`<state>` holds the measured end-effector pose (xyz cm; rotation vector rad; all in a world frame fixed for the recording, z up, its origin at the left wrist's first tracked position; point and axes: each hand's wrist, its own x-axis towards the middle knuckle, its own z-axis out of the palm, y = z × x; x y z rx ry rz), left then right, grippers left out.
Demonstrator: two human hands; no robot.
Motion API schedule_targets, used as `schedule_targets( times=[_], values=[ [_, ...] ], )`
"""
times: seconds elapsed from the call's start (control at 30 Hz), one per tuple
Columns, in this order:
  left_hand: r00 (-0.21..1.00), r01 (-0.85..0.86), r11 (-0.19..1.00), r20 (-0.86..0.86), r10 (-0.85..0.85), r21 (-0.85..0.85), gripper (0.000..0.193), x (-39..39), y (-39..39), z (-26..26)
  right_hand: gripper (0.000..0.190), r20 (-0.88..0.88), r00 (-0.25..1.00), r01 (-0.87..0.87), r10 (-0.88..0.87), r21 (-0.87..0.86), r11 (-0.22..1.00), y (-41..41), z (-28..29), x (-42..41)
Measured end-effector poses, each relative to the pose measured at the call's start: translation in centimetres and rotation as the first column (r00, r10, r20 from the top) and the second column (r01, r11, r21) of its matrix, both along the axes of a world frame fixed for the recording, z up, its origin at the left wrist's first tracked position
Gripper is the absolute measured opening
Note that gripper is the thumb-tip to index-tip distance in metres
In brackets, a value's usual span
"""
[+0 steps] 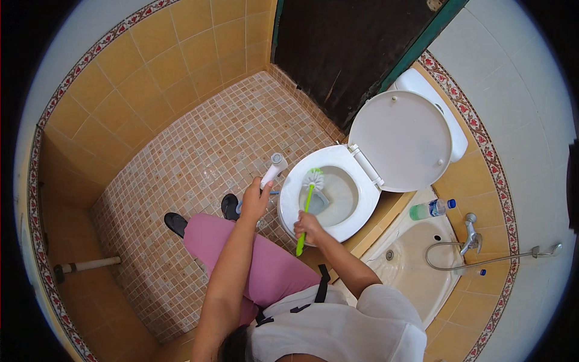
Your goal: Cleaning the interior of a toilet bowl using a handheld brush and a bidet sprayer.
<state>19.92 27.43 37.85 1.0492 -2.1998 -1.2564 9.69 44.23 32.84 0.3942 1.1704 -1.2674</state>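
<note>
My left hand is wrapped around the handle of a white bidet sprayer, whose head points up beside the toilet. Gripped in my right hand is a green-handled toilet brush. Its white and green bristle head is over the far-left part of the bowl opening, near the inner rim. The white toilet seat lies down on the bowl, and the lid is raised against the cistern. A little water shows at the bottom of the bowl.
A bathtub runs along the right, with a shower mixer tap and hose above it. On its ledge lies a plastic bottle of greenish liquid. A dark door stands behind the toilet. A white pipe juts from the left wall.
</note>
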Motion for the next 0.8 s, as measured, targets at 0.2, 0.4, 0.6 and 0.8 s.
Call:
schedule_targets(
  times=[0.2,0.4,0.6,0.8],
  values=[
    [1.0,0.014,1.0,-0.02,-0.014,-0.013,0.035,-0.1,0.3,0.2,0.019,-0.207,0.972,0.103,-0.114,-0.059,0.993,0.5,-1.7,-4.5],
    [1.0,0.005,1.0,-0.026,-0.004,0.03,0.036,-0.2,0.3,0.8,0.019,-0.107,0.969,-0.223,0.225,0.028,0.974,4.7,1.0,-0.9],
    [0.996,0.017,1.0,-0.091,-0.016,0.005,0.038,-0.1,0.9,0.4,0.025,-0.218,0.932,-0.258,0.289,0.16,0.953,3.7,-0.4,-2.7],
    [0.998,-0.003,1.0,-0.062,0.004,0.005,0.036,-0.2,1.2,1.2,0.038,-0.429,0.326,-0.686,0.842,0.506,0.523,12.3,3.2,-0.8]
  ],
)
